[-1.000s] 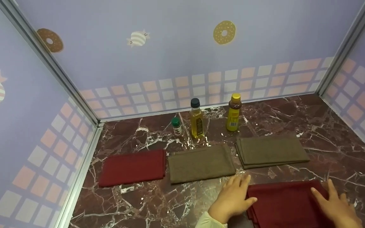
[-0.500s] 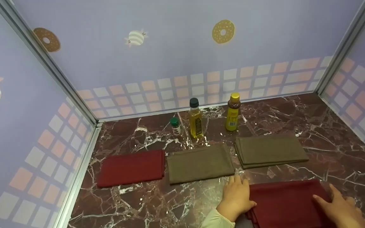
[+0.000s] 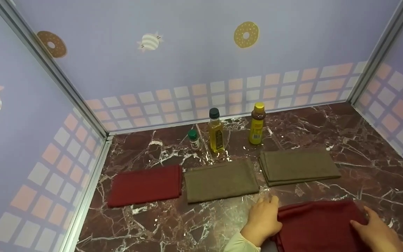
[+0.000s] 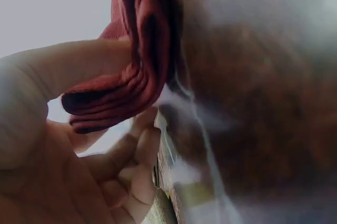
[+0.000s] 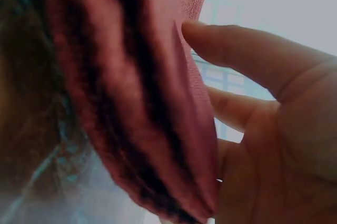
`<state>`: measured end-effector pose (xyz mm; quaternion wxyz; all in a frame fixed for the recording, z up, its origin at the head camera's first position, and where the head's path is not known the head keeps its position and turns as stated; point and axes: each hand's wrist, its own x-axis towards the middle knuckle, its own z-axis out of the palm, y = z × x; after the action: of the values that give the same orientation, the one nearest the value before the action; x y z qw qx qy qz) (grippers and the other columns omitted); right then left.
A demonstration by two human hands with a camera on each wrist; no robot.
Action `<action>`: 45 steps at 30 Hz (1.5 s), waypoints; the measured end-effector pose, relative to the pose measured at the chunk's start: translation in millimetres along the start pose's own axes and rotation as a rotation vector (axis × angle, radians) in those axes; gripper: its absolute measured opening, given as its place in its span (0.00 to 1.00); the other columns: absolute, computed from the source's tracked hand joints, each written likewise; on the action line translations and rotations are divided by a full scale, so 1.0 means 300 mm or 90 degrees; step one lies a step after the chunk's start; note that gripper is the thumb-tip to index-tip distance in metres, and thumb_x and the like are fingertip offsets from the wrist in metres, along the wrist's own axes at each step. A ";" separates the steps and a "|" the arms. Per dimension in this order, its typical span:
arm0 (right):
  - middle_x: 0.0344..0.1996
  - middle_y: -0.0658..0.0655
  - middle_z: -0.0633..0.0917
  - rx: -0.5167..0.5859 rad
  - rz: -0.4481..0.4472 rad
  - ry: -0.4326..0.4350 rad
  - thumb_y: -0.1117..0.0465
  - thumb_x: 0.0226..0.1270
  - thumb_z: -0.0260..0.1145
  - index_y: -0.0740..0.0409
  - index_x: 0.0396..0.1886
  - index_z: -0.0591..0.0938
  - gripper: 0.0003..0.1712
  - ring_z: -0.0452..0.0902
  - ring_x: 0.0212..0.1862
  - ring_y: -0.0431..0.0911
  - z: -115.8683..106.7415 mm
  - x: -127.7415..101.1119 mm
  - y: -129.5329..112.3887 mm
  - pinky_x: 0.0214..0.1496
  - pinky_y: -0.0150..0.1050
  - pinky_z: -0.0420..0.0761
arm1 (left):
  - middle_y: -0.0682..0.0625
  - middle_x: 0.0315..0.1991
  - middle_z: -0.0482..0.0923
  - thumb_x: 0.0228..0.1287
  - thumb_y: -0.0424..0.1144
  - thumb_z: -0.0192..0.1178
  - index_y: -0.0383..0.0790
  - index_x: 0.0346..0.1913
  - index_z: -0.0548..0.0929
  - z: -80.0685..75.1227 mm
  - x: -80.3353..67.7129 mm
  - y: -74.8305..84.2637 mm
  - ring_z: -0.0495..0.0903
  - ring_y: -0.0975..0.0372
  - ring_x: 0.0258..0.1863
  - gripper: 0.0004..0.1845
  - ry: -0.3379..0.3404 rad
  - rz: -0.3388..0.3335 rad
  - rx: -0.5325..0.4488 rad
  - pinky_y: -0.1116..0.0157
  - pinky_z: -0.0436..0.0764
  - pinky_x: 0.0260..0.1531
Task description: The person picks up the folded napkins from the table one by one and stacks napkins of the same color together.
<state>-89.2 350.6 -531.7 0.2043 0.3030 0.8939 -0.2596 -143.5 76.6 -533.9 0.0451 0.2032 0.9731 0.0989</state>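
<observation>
At the front right of the head view lies a folded dark red cloth (image 3: 324, 224), its left edge slightly rumpled. My left hand (image 3: 262, 220) grips that edge. In the left wrist view the thumb presses on the cloth's layered edge (image 4: 118, 95), bending it up, with the fingers below. My right hand (image 3: 380, 229) holds the opposite edge; the right wrist view shows the thumb on one face of the stacked layers (image 5: 142, 103) and the other fingers passing behind them.
A second folded red cloth (image 3: 145, 186) and two folded olive cloths, a middle one (image 3: 222, 182) and a right one (image 3: 301, 166), lie in a row on the marbled tabletop (image 3: 173, 224). Behind stand a green-capped jar (image 3: 194, 140), an oil bottle (image 3: 216, 134) and a yellow bottle (image 3: 257, 127).
Both hands have closed in on the front red cloth's side edges and taken hold of them. Its left edge has become rumpled and raised. The other cloths and the bottles stay put.
</observation>
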 end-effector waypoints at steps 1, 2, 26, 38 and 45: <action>0.60 0.78 0.54 0.005 -0.015 -0.003 0.41 0.60 0.54 0.59 0.69 0.43 0.49 0.53 0.53 0.78 -0.004 -0.001 0.001 0.46 0.68 0.54 | 0.57 0.34 0.77 0.36 0.48 0.70 0.50 0.45 0.69 -0.002 -0.002 0.000 0.75 0.63 0.34 0.29 0.001 0.003 -0.003 0.66 0.73 0.29; 0.60 0.78 0.53 0.011 -0.032 -0.006 0.42 0.61 0.53 0.59 0.69 0.42 0.47 0.54 0.53 0.78 -0.008 -0.002 0.003 0.45 0.68 0.55 | 0.57 0.31 0.77 0.37 0.46 0.69 0.50 0.44 0.68 -0.004 -0.004 -0.001 0.75 0.63 0.29 0.29 0.001 0.005 -0.007 0.67 0.72 0.25; 0.35 0.61 0.80 0.189 -0.401 0.059 0.58 0.63 0.59 0.56 0.47 0.73 0.14 0.73 0.31 0.45 0.099 -0.074 -0.298 0.33 0.39 0.69 | 0.47 0.22 0.71 0.48 0.30 0.60 0.51 0.56 0.57 -0.205 -0.129 -0.336 0.68 0.62 0.14 0.33 0.191 -0.146 -0.429 0.66 0.68 0.13; 0.36 0.47 0.81 0.227 -0.482 0.132 0.58 0.62 0.60 0.42 0.35 0.77 0.04 0.74 0.37 0.43 0.220 -0.134 -0.616 0.41 0.42 0.71 | 0.56 0.36 0.78 0.53 0.36 0.63 0.52 0.33 0.75 -0.282 -0.235 -0.570 0.77 0.61 0.42 0.08 0.412 -0.264 -0.390 0.59 0.74 0.43; 0.30 0.44 0.81 0.305 -0.535 0.165 0.60 0.58 0.63 0.42 0.33 0.79 0.06 0.74 0.32 0.40 0.326 -0.182 -0.781 0.38 0.39 0.73 | 0.53 0.40 0.78 0.52 0.37 0.65 0.49 0.39 0.80 -0.285 -0.293 -0.694 0.76 0.60 0.41 0.10 0.496 -0.361 -0.410 0.59 0.72 0.42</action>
<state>-180.5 109.5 -499.7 -0.1061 -0.0154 0.8719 -0.4779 -154.5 -160.8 -490.0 -0.2325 -0.1411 0.8551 0.4414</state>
